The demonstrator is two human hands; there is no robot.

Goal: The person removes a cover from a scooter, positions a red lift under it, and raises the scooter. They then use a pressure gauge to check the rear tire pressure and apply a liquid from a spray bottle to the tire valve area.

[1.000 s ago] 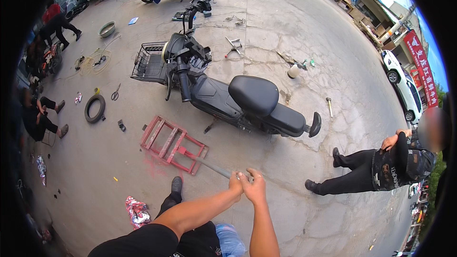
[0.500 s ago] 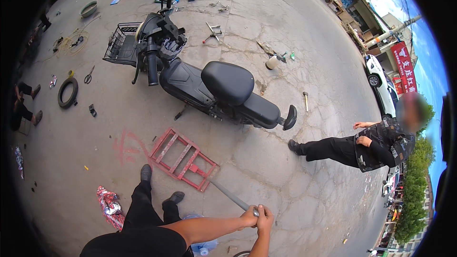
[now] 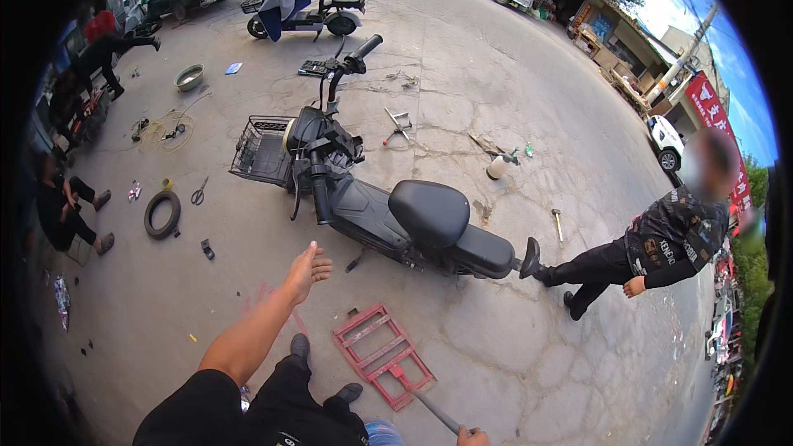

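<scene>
My left hand (image 3: pixel 309 271) is stretched forward, fingers out and holding nothing. It is nearest to the black electric scooter (image 3: pixel 363 206), a little short of its footboard. At the lower edge my right hand (image 3: pixel 472 437), partly cut off, grips a long grey metal bar (image 3: pixel 435 412). The bar's far end meets a red metal frame with crossbars (image 3: pixel 384 354), lying low on the ground by my feet. The scooter stands beyond the frame, its wire basket (image 3: pixel 263 149) to the left and its black seat (image 3: pixel 429 213) to the right.
Behind the scooter's tail stands a person (image 3: pixel 673 235) in black. Another person (image 3: pixel 70 206) sits at far left. On the pavement lie a tyre (image 3: pixel 163 215), scissors (image 3: pixel 199 191), a hammer (image 3: pixel 557 225), a lug wrench (image 3: pixel 398 125) and a basin (image 3: pixel 189 78). A second scooter (image 3: pixel 318 12) is parked farther back.
My left hand has let go of the bar and reached forward toward the scooter; my right hand still holds it. The standing person has come closer to the scooter's tail. The view has shifted.
</scene>
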